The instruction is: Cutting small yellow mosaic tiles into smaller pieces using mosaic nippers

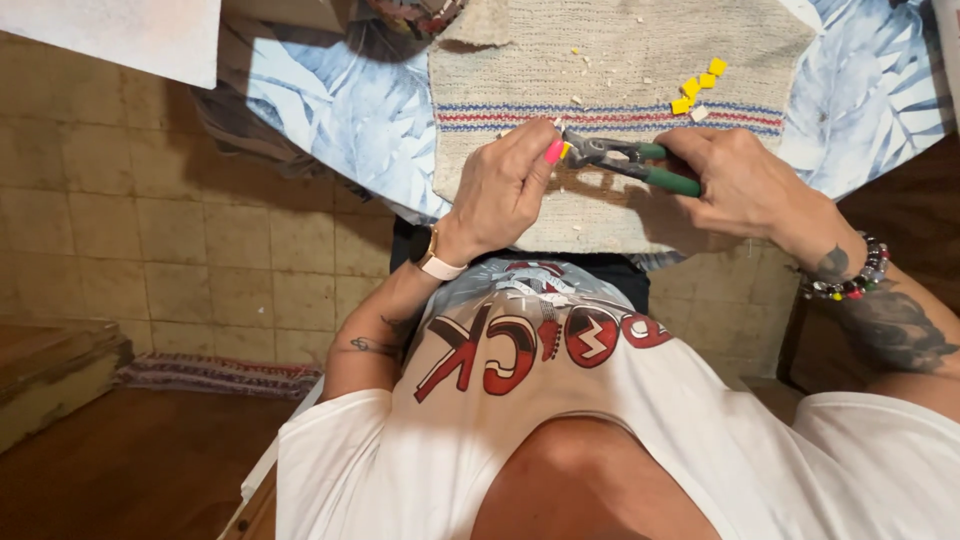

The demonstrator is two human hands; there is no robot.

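My right hand [745, 185] grips green-handled nippers [625, 158], whose metal jaws point left. My left hand [505, 185] pinches a small yellow tile piece [565, 150] right at those jaws; its nails are painted pink. Both hands hover over a beige woven cloth [620, 60] with red and blue stripes. Several small yellow tile squares [698, 86] lie on the cloth, up and to the right of the nippers. Pale crumbs of broken tile are scattered over the cloth.
The cloth lies on a blue leaf-patterned cover [350, 110] over a table. A tiled floor [130, 220] is at the left, with a striped rug [215, 375] and a wooden step [55, 365]. Dark wooden furniture [905, 215] stands at the right.
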